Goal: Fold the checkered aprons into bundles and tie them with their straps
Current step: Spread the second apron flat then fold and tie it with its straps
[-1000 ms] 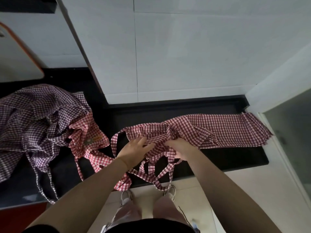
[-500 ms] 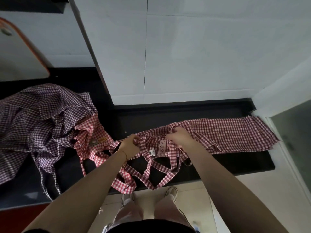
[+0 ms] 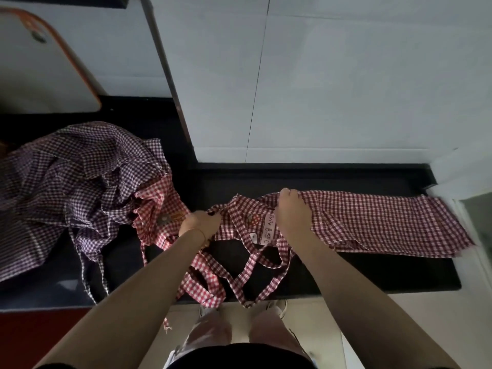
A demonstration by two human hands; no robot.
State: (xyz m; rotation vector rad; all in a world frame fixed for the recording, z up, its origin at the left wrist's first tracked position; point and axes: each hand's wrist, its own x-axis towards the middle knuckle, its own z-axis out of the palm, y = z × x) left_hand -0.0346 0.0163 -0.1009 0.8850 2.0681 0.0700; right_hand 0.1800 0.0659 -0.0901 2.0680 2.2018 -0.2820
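Two hands grip your red-and-white checkered cotton apron [image 3: 372,222] stretched along the black counter [image 3: 372,272]: left hand [image 3: 201,222] clenches its bib end, right hand [image 3: 291,211] pinches the middle.

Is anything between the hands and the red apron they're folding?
No. Both hands are already on the red apron: the left hand grips its bunched end, the right hand grips the cloth near the label. The purple apron pile lies off to the left, clear of the fold.
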